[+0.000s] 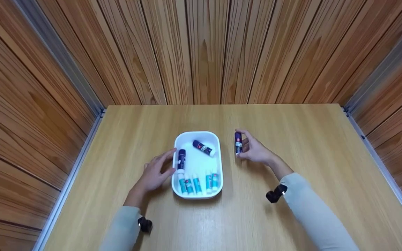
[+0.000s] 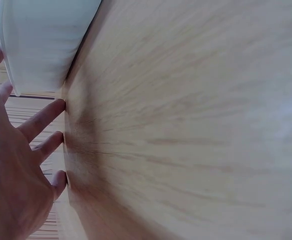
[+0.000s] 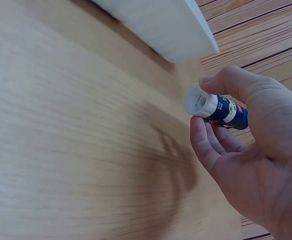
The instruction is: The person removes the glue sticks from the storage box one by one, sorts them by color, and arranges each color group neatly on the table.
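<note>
From above, the white tray sits mid-table with a dark glue stick lying slantwise in its far half, another stick at the left wall, and a row of teal sticks at the near end; neither wrist view sees inside it. The right wrist view shows what the head view cannot: the white round end of the held stick, pinched between thumb and curled fingers of the right hand. That stick stands roughly upright just right of the tray, apart from its rim. The left hand lies spread and relaxed, holding nothing; in the left wrist view its fingertips press the table beside the tray wall. Bare tabletop runs wide to the right, far and near; wooden walls close in on three sides.
</note>
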Available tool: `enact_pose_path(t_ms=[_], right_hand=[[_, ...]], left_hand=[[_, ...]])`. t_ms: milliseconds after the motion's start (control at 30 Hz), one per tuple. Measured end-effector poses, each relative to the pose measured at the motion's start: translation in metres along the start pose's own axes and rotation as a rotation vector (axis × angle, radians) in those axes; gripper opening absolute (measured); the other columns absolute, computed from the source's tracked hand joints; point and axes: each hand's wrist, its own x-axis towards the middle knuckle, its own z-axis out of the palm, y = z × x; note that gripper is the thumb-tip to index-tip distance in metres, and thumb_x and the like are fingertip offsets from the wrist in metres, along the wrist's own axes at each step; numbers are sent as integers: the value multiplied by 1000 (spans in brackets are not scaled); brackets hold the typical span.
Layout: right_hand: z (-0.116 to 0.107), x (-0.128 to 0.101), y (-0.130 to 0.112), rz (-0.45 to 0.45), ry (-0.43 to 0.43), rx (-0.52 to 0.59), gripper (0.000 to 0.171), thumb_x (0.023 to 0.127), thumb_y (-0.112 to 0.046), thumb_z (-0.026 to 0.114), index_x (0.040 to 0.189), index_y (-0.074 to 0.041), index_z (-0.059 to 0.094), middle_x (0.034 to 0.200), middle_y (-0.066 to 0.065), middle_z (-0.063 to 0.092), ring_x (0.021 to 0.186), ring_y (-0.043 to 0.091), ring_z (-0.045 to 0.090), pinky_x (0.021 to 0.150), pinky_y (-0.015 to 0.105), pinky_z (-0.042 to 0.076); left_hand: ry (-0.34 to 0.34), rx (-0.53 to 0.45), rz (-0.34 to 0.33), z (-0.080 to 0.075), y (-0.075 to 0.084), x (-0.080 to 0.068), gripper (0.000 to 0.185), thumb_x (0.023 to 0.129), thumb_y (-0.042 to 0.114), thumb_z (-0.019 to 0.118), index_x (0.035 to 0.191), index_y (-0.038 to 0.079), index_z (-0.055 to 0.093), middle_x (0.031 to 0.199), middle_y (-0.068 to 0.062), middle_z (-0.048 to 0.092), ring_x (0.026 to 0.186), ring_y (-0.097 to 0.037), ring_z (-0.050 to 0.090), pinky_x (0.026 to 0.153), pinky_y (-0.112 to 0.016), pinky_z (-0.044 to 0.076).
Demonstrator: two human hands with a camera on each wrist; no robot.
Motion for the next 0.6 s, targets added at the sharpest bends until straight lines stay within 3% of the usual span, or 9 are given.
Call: enact_pose_path(t_ms=[600], right_hand=[[7,-2,16,45,-4,28,99,103,-4,78,179,-26,19,151,26,47,124,36,58,86,33,54]], left_hand=[[-8,-20,4,0,-2,0,73,110,50,66,174,54,31,182,9,45,173,-35,33,132,-69,22]])
